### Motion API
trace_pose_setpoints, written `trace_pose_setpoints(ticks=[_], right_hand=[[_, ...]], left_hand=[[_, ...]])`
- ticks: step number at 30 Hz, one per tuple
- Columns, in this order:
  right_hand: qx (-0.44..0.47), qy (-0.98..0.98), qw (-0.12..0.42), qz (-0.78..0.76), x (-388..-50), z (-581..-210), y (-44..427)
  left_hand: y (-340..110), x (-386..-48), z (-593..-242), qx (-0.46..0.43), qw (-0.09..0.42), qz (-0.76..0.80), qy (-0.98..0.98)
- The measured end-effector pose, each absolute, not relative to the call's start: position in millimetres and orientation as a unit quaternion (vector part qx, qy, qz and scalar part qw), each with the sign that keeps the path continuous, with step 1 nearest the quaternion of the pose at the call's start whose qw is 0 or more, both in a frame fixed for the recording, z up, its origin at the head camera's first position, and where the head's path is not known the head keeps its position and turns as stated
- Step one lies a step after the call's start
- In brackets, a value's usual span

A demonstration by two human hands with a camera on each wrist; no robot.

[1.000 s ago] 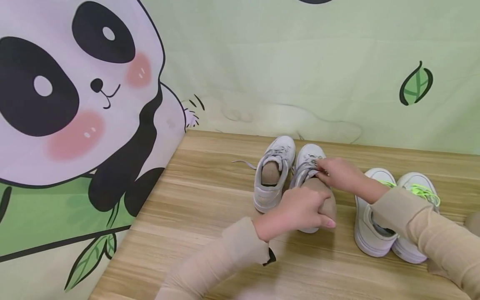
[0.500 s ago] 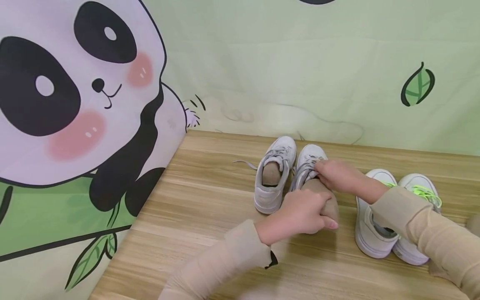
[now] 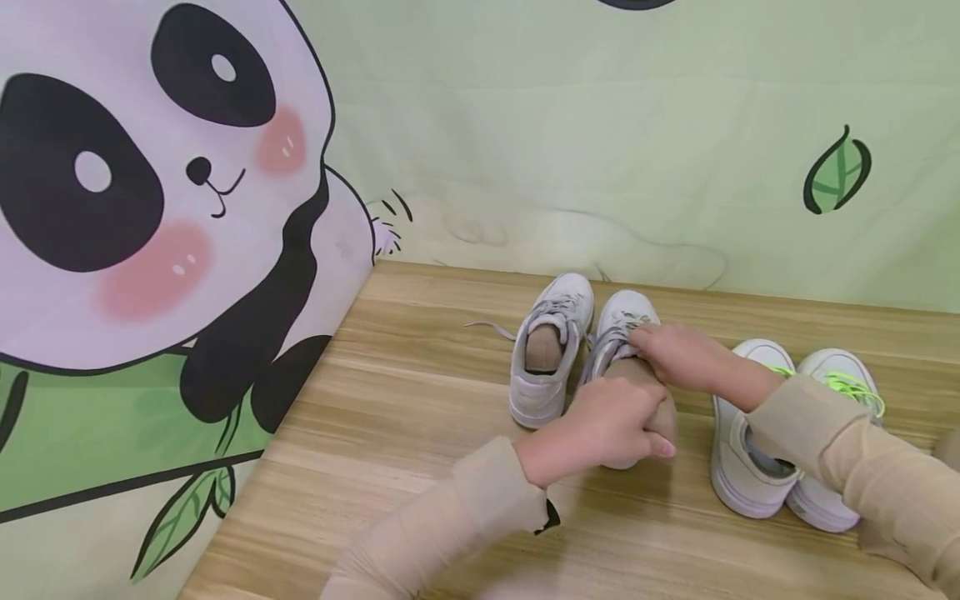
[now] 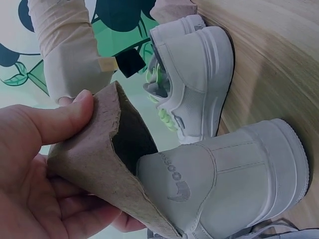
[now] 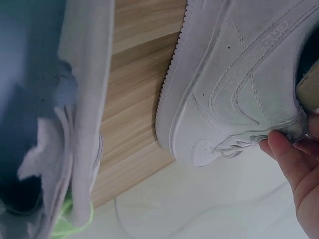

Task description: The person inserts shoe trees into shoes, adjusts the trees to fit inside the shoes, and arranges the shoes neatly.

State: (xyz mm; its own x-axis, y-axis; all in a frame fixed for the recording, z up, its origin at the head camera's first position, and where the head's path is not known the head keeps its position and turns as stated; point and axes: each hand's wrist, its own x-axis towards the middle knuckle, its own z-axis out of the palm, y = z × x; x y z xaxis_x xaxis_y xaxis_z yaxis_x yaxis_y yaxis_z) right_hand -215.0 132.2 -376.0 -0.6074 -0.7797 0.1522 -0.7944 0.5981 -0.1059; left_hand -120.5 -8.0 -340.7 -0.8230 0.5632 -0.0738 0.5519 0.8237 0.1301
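Note:
My left hand grips a brown cardboard-like shoe insert, thumb on one side and fingers on the other. The insert stands partly out of the heel opening of a white sneaker with grey laces. At the front of that opening, my right hand pinches the sneaker at its laces and tongue; exactly which part is hard to tell. Left of it sits the matching white sneaker, with a brown insert inside and one loose lace trailing on the wood.
Under my right forearm stands another pair of white sneakers with neon green laces. All the shoes rest on a wood-grain surface. A green cloth backdrop with a panda print rises behind and to the left.
The right hand's fingertips have drawn slightly closer together at the laces. The left hand stays at the insert, and the shoes stand where they were.

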Motion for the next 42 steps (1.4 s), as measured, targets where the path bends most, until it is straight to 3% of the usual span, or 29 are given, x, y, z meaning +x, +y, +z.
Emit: trace_pose_setpoints(ticks=[12,28,42], right_hand=[[0.385,-0.913,0.052,0.123,-215,-378,133],[0.382,-0.910,0.055,0.153,-214,-380,133],[0.475,-0.861,0.181,0.016,-223,-371,127]], left_hand=[[-4,-120,-343,0.321,0.046,0.027,0.945],[-11,-120,-351,0.328,0.041,0.021,0.944],[-10,-112,-351,0.322,0.031,-0.003,0.946]])
